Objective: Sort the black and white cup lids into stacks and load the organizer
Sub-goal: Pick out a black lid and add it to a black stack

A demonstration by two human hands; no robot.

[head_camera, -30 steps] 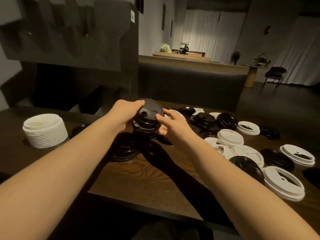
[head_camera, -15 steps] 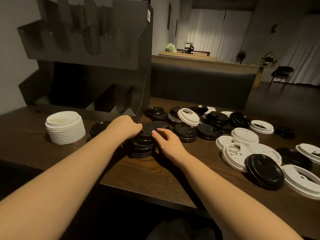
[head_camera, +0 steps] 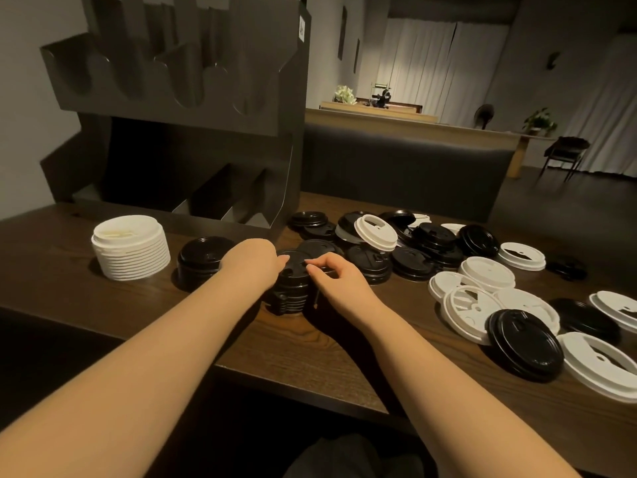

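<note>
1. The left hand [head_camera: 253, 262] and right hand [head_camera: 336, 276] are gripping the black lid stack [head_camera: 291, 291] from either side, fingers curled, on the bench [head_camera: 310, 343] before the organizer [head_camera: 193, 108].
2. Keep pressing evenly, seating the rims flush; tilting is likely to topple the stack.

Pretty dim, warm-toned shot. Brightest spot is the lit curtain [head_camera: 418, 63] way in back. Forearms throw soft shadows on the table [head_camera: 310, 353]. Wide-angle bending at the edges, black stuff loses detail.
</note>
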